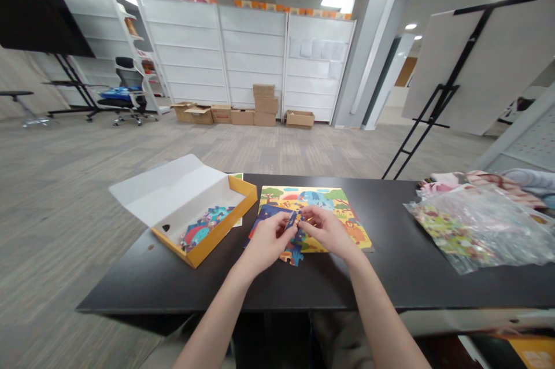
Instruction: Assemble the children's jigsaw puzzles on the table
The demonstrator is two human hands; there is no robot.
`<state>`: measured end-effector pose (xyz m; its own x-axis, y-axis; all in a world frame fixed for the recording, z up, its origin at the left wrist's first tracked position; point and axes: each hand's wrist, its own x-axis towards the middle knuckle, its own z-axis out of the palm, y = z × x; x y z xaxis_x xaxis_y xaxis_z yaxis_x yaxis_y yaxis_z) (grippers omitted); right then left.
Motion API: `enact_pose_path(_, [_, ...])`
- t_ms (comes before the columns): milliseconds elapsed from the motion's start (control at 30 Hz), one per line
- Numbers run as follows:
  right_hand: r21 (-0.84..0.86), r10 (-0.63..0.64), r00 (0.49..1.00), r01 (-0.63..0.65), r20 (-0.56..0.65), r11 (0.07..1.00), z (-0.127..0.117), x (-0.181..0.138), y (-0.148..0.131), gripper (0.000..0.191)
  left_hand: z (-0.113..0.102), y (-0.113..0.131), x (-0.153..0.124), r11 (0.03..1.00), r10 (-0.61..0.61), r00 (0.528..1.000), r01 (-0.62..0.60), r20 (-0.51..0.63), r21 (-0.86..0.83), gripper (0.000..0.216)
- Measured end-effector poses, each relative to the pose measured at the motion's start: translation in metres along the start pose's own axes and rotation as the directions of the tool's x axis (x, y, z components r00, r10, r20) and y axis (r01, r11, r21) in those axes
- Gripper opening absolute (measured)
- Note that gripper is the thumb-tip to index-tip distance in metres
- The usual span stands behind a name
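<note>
Between the fingers of both hands is a small dark blue jigsaw piece (292,219). My left hand (271,237) pinches it from the left, and my right hand (324,229) grips its right side with closed fingertips. Beneath them lies a partly joined dark blue puzzle section (269,213), with a colourful piece (291,257) at its near edge. These overlap a yellow picture board (359,234) showing a blue elephant, trees and a lion. My hands hide much of the middle of the board and the section.
An open yellow box (217,237) with loose puzzle pieces (208,225) stands at the left on the black table (347,282). Clear plastic bags (485,230) holding puzzle pieces lie at the right, beside folded cloth (498,184). Cardboard boxes (265,106) line the far shelves.
</note>
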<state>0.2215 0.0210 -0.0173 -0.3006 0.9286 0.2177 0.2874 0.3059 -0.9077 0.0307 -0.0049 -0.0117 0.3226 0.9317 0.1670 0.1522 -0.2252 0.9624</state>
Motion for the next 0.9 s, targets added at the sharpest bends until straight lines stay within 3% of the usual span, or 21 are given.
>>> enact_pose_path(100, [-0.215,-0.052,0.999,0.048,-0.015,0.975,0.004,0.0,-0.001,0.017,-0.021,-0.003,0.002,0.969,0.091,0.993,-0.071,-0.074,0.236,0.024])
enact_pose_path(167, [-0.383,-0.041,0.998,0.017,-0.054,0.924,0.003,-0.001,-0.001,0.016,-0.045,-0.001,0.001,0.937,0.134,0.967,-0.053,-0.215,0.346,0.027])
enact_pose_path(233, [-0.524,-0.005,0.996,-0.04,-0.084,0.851,0.0,-0.001,0.0,0.016,-0.074,0.003,-0.003,0.915,0.144,0.902,0.036,-0.407,0.402,0.038])
enact_pose_path(300, [-0.613,0.025,0.995,-0.077,-0.093,0.786,-0.002,-0.002,0.001,0.019,-0.103,0.007,-0.011,0.876,0.172,0.79,0.15,-0.588,0.459,0.045])
enact_pose_path(367, [-0.654,0.038,0.995,-0.09,-0.092,0.751,-0.002,-0.003,0.001,0.025,-0.126,0.01,-0.02,0.757,0.147,0.697,0.378,-0.701,0.534,0.045])
enact_pose_path(400, [-0.663,0.042,0.995,-0.094,-0.094,0.743,-0.001,-0.003,0.001,0.026,-0.135,0.01,-0.024,0.673,0.097,0.686,0.489,-0.721,0.555,0.045])
enact_pose_path(467, [-0.667,0.054,0.994,-0.107,-0.1,0.737,0.002,-0.004,0.001,0.027,-0.146,0.008,-0.03,0.507,-0.008,0.702,0.616,-0.712,0.602,0.042])
enact_pose_path(567, [-0.647,0.063,0.996,-0.093,-0.069,0.757,0.003,-0.005,-0.003,0.026,-0.149,0.001,-0.034,0.372,-0.066,0.754,0.626,-0.653,0.685,0.037])
enact_pose_path(700, [-0.621,0.063,0.997,-0.02,0.048,0.784,-0.001,-0.01,-0.013,0.022,-0.144,-0.002,-0.036,0.284,0.126,0.787,0.555,-0.604,0.782,0.039])
enact_pose_path(767, [-0.636,0.082,0.995,-0.027,0.057,0.772,-0.003,-0.013,-0.02,0.026,-0.139,0.005,-0.035,0.308,0.254,0.767,0.513,-0.589,0.801,0.041])
enact_pose_path(833, [-0.658,0.125,0.99,-0.051,0.066,0.752,-0.003,-0.018,-0.025,0.033,-0.131,0.017,-0.032,0.408,0.316,0.758,0.435,-0.571,0.803,0.04])
enact_pose_path(900, [-0.677,0.182,0.979,-0.068,0.098,0.733,-0.001,-0.022,-0.03,0.041,-0.118,0.029,-0.029,0.536,0.306,0.816,0.277,-0.49,0.797,0.035])
